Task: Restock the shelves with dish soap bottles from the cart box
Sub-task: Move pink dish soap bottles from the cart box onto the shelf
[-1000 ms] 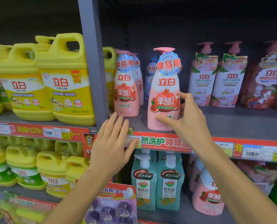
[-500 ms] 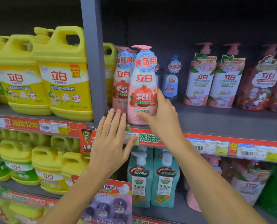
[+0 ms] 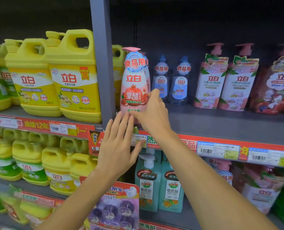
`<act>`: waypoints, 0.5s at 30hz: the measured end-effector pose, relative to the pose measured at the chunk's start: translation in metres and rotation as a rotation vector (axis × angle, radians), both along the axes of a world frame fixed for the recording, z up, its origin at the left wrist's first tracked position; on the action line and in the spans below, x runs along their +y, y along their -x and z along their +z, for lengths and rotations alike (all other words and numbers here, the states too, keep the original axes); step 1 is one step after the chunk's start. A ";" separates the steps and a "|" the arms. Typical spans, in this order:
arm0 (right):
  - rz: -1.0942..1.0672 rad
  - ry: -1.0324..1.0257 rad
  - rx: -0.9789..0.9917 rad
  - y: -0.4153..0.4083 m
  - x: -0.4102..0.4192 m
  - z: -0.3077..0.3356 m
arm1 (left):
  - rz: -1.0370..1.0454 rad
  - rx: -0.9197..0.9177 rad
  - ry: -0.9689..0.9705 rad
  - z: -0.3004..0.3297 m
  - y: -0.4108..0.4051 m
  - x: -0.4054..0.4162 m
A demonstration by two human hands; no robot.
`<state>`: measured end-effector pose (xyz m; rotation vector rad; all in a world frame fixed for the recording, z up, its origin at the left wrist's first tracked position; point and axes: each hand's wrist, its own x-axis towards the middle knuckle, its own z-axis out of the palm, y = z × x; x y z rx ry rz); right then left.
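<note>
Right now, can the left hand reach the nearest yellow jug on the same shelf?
Probably yes. The left hand is open and holds nothing, and the yellow jug stands at the shelf front, just past the grey upright post.

The tall pink plastic pump bottle (image 3: 134,90) is showing a white upper band with red characters, a red pomegranate picture and a round blue-and-silver tag with red lettering. The big yellow plastic jugs (image 3: 75,77) are wearing white-and-yellow labels with red characters. The two slim blue bottles (image 3: 171,82) are carrying matching blue tags. The pink-and-white refill packs (image 3: 225,83) are bearing green leaf patterns. The grey metal shelf (image 3: 229,125) is edged with a red price strip (image 3: 187,143) holding white, blue and yellow tickets. The teal pump bottles (image 3: 159,185) below are showing orange fruit pictures.
</note>
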<state>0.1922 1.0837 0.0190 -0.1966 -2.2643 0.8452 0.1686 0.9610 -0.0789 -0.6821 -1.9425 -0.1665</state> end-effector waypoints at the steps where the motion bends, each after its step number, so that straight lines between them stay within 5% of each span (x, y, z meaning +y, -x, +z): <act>1: -0.008 0.001 -0.009 0.000 0.000 0.001 | 0.001 0.000 -0.002 0.000 0.000 0.000; 10: -0.022 -0.031 -0.013 -0.006 -0.008 -0.004 | 0.025 -0.037 0.005 -0.001 -0.001 0.000; 15: -0.034 -0.226 -0.099 -0.025 -0.008 -0.005 | 0.002 -0.072 -0.013 0.000 -0.005 0.000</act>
